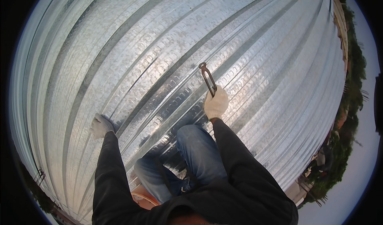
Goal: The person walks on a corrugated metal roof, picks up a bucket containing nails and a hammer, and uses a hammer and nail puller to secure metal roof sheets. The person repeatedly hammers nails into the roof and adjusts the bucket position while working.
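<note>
My right hand, in a pale knitted glove, is closed around the handles of rusty pincers. Their rounded head points away from me, above the ribbed metal decking. To the left, my left hand wears a similar glove and rests on the sheet beside a raised rib. Its thumb and fingers look apart, with nothing visible in them. Both arms are in dark sleeves.
Long raised ribs run across the shiny sheets. My bent knees, in blue jeans, are near the middle. An orange bucket-like container shows partly below them. Beyond the right edge are greenery and thin protruding rods.
</note>
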`<state>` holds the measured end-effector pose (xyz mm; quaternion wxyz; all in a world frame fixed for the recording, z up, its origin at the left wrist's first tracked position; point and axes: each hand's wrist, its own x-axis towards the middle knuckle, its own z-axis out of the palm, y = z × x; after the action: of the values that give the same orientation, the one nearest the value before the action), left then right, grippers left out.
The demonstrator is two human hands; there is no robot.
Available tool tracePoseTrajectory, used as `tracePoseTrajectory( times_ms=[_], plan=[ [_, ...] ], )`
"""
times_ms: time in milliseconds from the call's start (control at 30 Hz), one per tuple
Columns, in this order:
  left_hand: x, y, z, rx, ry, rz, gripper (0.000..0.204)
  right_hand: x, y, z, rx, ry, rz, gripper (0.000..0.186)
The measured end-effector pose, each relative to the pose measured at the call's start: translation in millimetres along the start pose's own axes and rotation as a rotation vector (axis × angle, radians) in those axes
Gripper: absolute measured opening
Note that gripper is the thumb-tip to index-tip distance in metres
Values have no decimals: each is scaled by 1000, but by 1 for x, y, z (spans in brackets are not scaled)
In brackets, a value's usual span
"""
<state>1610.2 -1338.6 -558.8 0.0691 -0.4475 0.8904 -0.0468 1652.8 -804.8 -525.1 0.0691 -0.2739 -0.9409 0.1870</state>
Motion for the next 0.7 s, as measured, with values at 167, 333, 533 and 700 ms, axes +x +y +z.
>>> tracePoseTrajectory(
  times_ms=[167, 333, 533, 700],
  plan=[
    [1, -2, 3, 15, 28, 15, 73, -2, 0, 1, -7, 2, 22, 26],
    [0, 0, -1, -42, 26, -1, 69, -3, -2, 1, -35, 9, 27, 29],
    [-4, 0, -3, -91, 52, 11, 68, -2, -5, 0, -8, -4, 44, 25],
    [-4, 0, -4, -87, 46, 3, 66, -4, -6, -2, -38, 1, 19, 24]
  ],
)
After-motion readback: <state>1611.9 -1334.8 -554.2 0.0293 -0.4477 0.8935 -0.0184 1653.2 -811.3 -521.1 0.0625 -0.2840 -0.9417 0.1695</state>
